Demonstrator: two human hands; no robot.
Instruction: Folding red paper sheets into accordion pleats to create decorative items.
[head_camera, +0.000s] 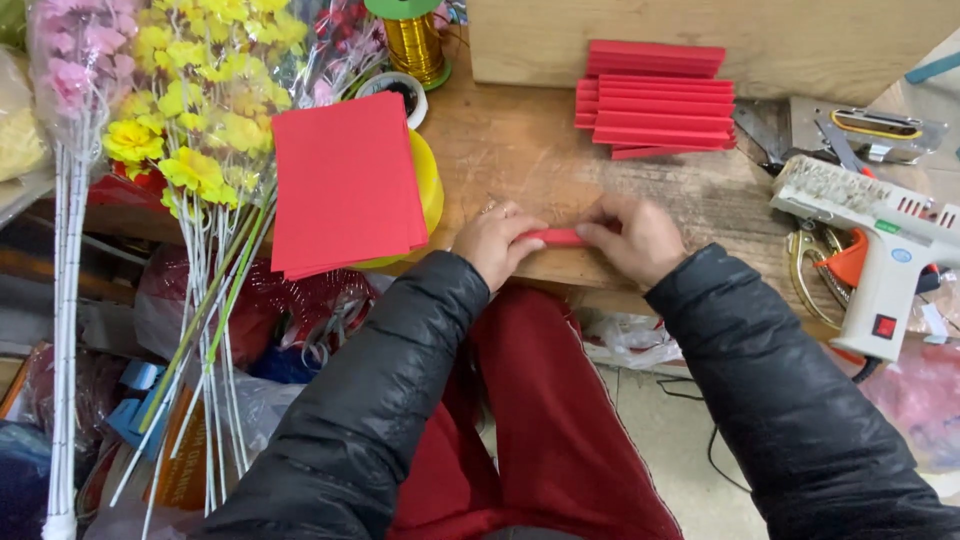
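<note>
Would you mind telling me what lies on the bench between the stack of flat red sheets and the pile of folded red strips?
In the head view, only bare wooden bench lies between the flat red sheets and the folded red strips.

red folded strip (556, 237): we see only its middle, both ends covered by our left hand (497, 243) and right hand (632, 238) | glue gun (880, 245): cut by the right edge | yellow disc (430, 185): mostly under the red paper sheets (345, 185)
</note>
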